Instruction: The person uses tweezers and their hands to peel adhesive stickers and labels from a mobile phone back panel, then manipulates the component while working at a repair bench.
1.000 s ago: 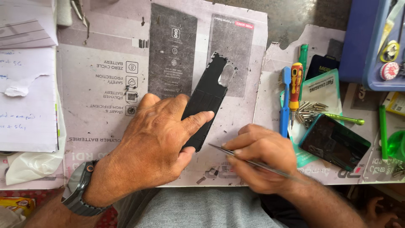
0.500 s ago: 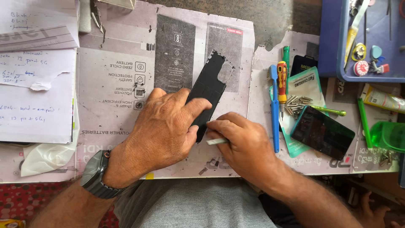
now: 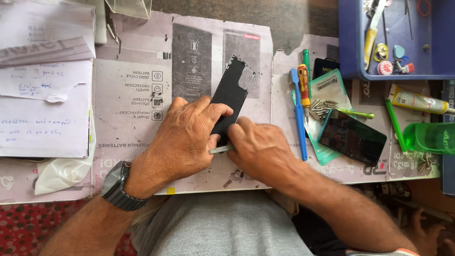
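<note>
Under the two hands, a black phone back cover (image 3: pixel 231 97) lies flat on the printed cardboard (image 3: pixel 137 95), its top end with the camera cut-out reaching away past the fingertips. Left hand (image 3: pixel 187 137), palm down with fingers spread, presses the cover's near end; right hand (image 3: pixel 258 149) is closed around a thin metal blade (image 3: pixel 220 150) whose tip meets the cover's near edge between the hands. Working this well likely means keeping the blade low, firm pressure.

Right hand (image 3: pixel 258 149) now beside left hand (image 3: pixel 187 137), tweezers (image 3: pixel 221 150) tucked between.
</note>
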